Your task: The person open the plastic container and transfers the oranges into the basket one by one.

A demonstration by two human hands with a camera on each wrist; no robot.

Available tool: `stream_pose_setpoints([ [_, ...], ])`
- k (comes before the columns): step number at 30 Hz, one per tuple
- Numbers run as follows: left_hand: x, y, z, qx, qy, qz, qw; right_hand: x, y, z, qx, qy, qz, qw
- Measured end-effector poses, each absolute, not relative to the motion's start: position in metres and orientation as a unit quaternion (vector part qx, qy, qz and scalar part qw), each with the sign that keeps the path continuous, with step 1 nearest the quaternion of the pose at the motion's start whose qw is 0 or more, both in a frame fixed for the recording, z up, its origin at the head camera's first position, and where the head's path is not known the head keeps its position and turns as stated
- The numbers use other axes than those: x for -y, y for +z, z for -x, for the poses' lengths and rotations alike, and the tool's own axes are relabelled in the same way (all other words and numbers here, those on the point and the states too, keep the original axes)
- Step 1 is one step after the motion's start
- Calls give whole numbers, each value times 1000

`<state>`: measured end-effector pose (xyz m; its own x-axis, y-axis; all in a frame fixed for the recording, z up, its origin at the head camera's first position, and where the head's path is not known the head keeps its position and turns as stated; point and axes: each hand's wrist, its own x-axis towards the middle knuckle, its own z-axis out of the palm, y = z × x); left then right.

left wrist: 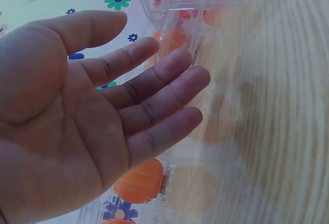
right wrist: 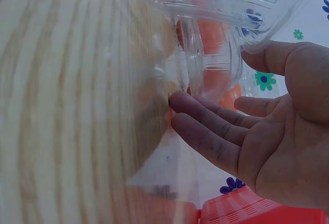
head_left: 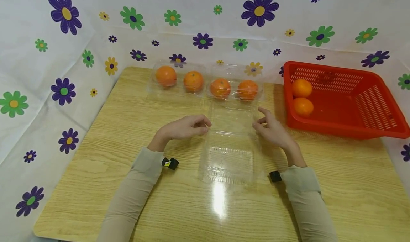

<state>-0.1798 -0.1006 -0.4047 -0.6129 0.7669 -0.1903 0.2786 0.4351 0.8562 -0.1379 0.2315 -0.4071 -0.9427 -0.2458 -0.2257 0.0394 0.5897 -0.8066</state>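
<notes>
An empty clear plastic clamshell box (head_left: 230, 160) lies opened out on the table, one half nearer me and one half farther back. Close to its left side is my left hand (head_left: 187, 127), fingers loosely bent and holding nothing; the left wrist view shows the palm and spread fingers (left wrist: 169, 85) apart from the plastic. My right hand (head_left: 272, 130) is at the box's right side with relaxed fingers. In the right wrist view its thumb (right wrist: 272, 57) appears at the plastic edge; whether it touches, I cannot tell.
Behind stand two clear boxes holding oranges (head_left: 166, 77), two in each. A red basket (head_left: 339, 128) at the right contains two more oranges (head_left: 302, 106). Everything is on a wooden table (head_left: 105, 171), with a flowered cloth (head_left: 192, 21) behind and to the left.
</notes>
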Motion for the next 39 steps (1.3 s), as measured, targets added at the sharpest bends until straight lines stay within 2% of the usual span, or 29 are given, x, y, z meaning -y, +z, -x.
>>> stream_pose_setpoints([
  [12,100,-407,186,-812,408,-313,277,-237,-405,137,-851,-492,24,182],
  [26,100,-401,197,-835,399,-291,242,-241,-401,150,-889,-424,51,164],
  [32,83,-387,210,-843,411,-302,171,-237,-401,161,-895,-422,52,136],
  [39,63,-382,223,-884,373,-281,33,-228,-401,172,-911,-406,22,65],
])
